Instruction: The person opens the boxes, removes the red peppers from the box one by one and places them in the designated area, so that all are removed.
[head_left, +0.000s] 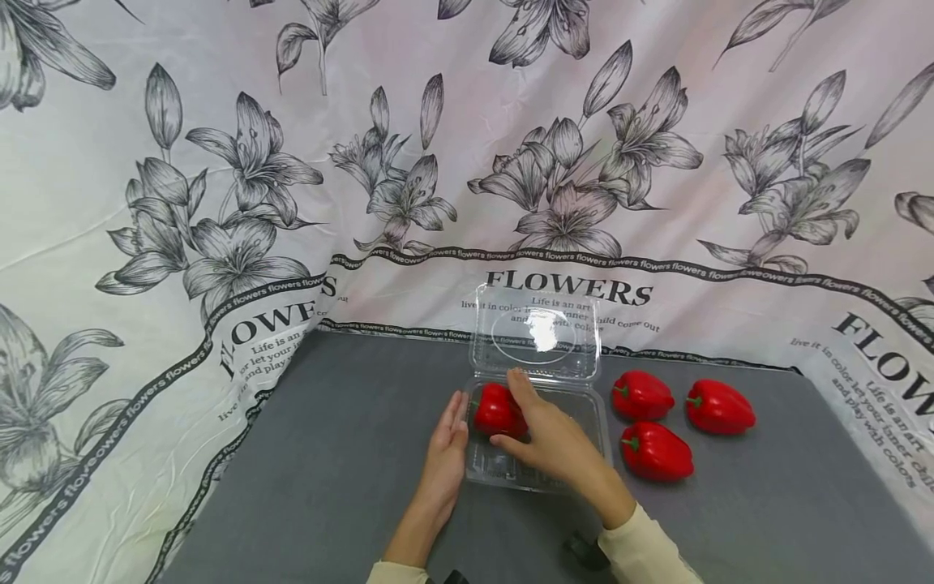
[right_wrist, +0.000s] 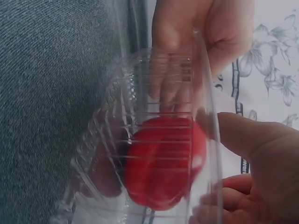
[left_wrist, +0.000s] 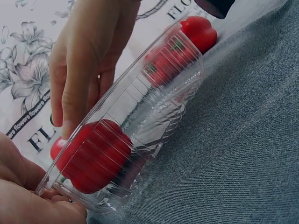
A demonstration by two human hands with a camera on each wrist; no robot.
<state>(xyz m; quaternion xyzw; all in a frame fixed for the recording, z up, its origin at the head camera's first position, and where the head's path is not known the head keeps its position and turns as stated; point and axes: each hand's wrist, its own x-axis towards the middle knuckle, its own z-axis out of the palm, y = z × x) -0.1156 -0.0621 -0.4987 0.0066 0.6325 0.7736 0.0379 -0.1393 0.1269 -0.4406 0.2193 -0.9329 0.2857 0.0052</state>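
Note:
A red bell pepper with a green stem is at the left end of an open clear plastic container. My right hand reaches over the container and holds this pepper, thumb at its near side and fingers at its far side. In the left wrist view the pepper shows through the ribbed clear wall, its top just above the rim. My left hand lies along the container's left side, fingers straight and touching the wall; in the right wrist view those fingers show through the plastic.
The container's hinged lid stands raised at the back, before the flower-printed cloth. Right of the container are three more red bell peppers, a back one, a front one and a right one, on the grey tabletop.

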